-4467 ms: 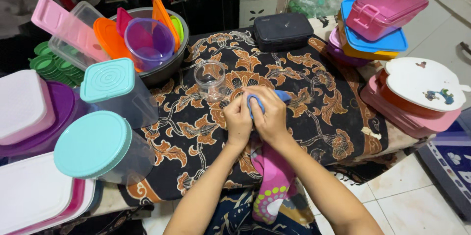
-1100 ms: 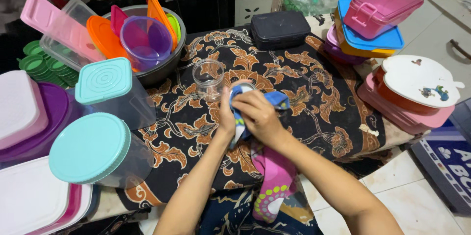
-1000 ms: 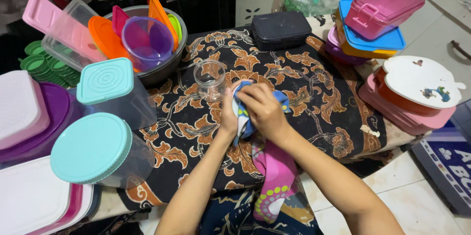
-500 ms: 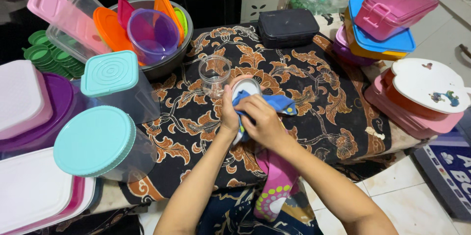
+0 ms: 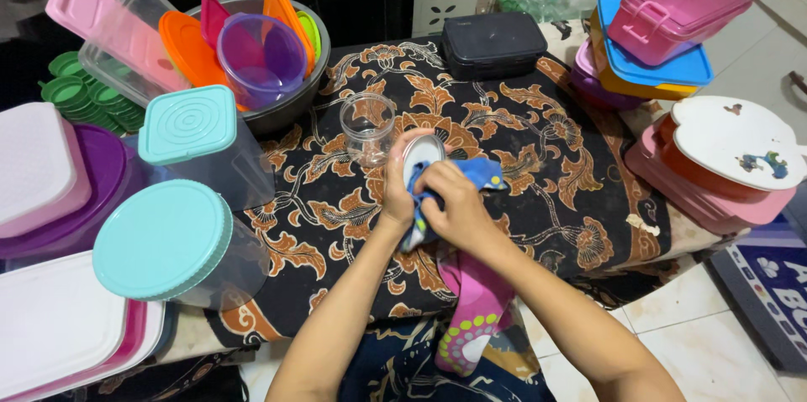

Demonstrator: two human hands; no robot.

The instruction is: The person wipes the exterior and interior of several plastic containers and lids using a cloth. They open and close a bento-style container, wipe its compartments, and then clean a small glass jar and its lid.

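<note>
My left hand grips a small round white lid by its edge, tilted up toward me. My right hand presses a blue and pink patterned cloth against the lid's lower part; the cloth hangs down over the table's front edge. A small clear open jar stands upright just behind and left of my hands on the black and orange floral tablecloth.
Two clear containers with teal lids stand at left, by purple and white boxes. A metal bowl holds coloured lids and a purple tub. A dark box lies at the back; stacked pink, blue, orange containers fill the right.
The white lid has come into view from under the cloth and tilted up. My right hand slid down with the cloth, rubbing the lid. The jar has stayed put.
</note>
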